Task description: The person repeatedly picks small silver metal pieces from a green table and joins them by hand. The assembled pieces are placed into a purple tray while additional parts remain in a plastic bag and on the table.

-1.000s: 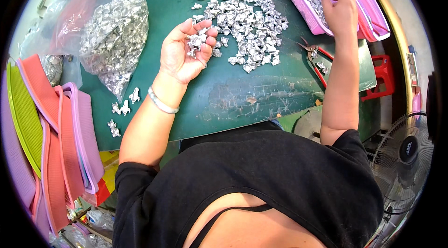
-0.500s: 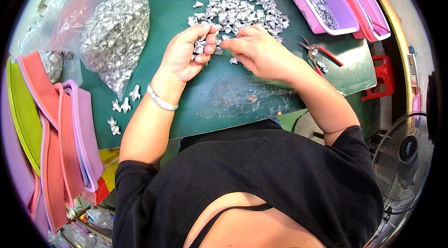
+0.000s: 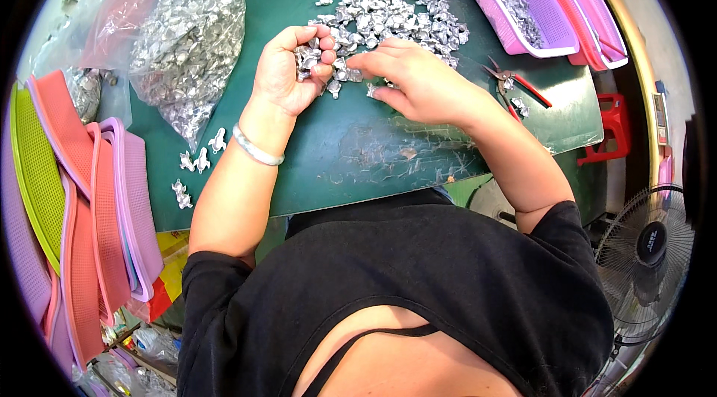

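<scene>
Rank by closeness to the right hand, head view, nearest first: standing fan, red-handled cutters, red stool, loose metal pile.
From the right hand:
1. Loose metal pile: just beyond the fingers, on the table.
2. Red-handled cutters: right, on the table.
3. Red stool: past the table's right edge.
4. Standing fan: lower right.

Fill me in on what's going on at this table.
A person is handling small silver metal pieces by hand. The left hand is cupped around several pieces, while the right hand is at the near edge of a loose pile; whether it grips one is unclear. More pieces sit in a clear bag to the left and a purple basket at the upper right. Red-handled cutters lie on the green table.
</scene>
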The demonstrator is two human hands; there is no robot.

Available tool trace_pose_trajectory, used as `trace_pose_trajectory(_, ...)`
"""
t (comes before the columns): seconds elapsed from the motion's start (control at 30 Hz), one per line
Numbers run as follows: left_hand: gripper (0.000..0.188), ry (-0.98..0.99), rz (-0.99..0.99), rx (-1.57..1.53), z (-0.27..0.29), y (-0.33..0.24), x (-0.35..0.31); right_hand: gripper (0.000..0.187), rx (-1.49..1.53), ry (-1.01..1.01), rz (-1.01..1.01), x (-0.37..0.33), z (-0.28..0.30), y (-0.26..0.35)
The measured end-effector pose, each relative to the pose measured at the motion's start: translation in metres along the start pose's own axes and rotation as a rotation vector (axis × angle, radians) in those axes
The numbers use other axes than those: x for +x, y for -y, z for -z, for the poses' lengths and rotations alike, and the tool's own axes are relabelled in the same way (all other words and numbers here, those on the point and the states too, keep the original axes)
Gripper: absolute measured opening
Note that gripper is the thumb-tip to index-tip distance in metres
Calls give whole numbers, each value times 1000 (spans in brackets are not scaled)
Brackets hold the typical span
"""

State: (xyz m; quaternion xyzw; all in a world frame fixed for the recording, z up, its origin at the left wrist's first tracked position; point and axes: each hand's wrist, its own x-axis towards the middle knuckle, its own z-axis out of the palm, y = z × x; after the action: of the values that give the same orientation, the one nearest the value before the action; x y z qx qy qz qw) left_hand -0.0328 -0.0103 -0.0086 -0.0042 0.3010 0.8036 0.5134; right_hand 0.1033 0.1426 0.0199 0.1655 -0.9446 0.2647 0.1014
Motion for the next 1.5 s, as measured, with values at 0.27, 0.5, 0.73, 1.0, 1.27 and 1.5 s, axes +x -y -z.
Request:
trace_pose_trajectory(0.27,14,-16,-29,87,-2,2,-1,39,-47,-73,-101,-8,-14,4)
trace_pose_trajectory(0.5,14,-78,-30,237,-11,7,-5,40,183,-194,-140,-10,-15,-2)
trace_pose_trajectory(0.73,10,-71,-43,391,-16,9,-9,43,-70,-198,-85,-12,-8,-3)
trace_pose_trajectory(1.0,10,-61,-31,435,-16,10,-9,43,-68,-143,-96,-13,-14,-7)
trace_pose_trajectory(1.27,11,-69,-39,474,-17,11,-10,47,-78,-143,10,-14,-10,-6)
trace_pose_trajectory(1.5,12,-59,-37,474,-16,11,-10,50,-2,-113,-33,-13,-9,-6)
